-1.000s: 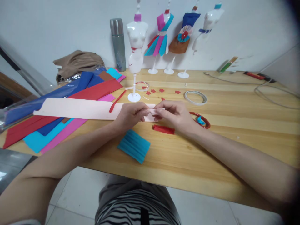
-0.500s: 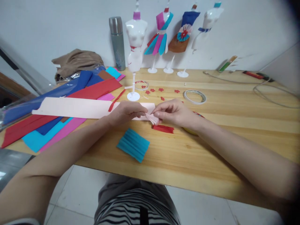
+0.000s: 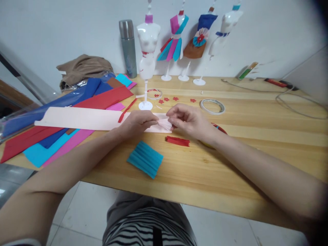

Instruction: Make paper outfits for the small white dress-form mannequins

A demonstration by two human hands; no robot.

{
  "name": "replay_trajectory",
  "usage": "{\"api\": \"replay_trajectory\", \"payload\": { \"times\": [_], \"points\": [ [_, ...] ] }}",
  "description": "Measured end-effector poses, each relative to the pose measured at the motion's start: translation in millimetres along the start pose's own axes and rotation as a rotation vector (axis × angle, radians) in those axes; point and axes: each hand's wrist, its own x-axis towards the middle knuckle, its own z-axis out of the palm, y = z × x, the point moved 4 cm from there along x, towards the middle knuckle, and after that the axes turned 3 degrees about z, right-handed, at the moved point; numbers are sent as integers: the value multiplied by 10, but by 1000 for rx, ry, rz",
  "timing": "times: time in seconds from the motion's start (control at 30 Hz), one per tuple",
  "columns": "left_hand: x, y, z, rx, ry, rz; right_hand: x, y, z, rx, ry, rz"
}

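Note:
A small pale pink pleated paper fan [image 3: 164, 124] is between my two hands, over the right end of a long pale pink paper strip [image 3: 77, 116]. My left hand [image 3: 139, 123] pinches the fan's gathered end. At its spread edge, the thumb and fingers of my right hand [image 3: 183, 119] are closed on the pleats. Below my hands lie a folded red paper piece [image 3: 177, 140] and a pleated teal paper piece [image 3: 145, 159]. A thin red strip [image 3: 127, 110] rests across the pink strip, just beyond my left hand.
Sheets of coloured paper [image 3: 102, 97] pile up at the left. A bare white mannequin [image 3: 148, 44] stands ahead, with several others behind, near a flask [image 3: 128, 49]. Red paper flowers [image 3: 175, 98] and a tape roll [image 3: 212, 106] lie beyond my hands. A cable [image 3: 256, 89] crosses the back right.
My right hand has risen slightly and its fingers have shifted along the fan's edge. The fan now points more to the right and looks more spread. My left hand keeps its pinch.

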Motion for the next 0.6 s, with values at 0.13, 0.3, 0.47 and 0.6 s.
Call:
{"api": "replay_trajectory", "payload": {
  "times": [0.13, 0.3, 0.47, 0.6],
  "points": [
    [5, 23, 12, 9, 46, -8, 9, -29, -22, -154, -12, -113],
    [2, 52, 8, -36, 104, -57, -12, -34, -56, -126, -53, -118],
    [-8, 75, 20, -38, 141, -72, -35, -38, -3, -162, -66, -186],
    [-17, 121, 45, -50, 184, -63, -41, 1, 66, -124, -6, -131]
  ]
}}
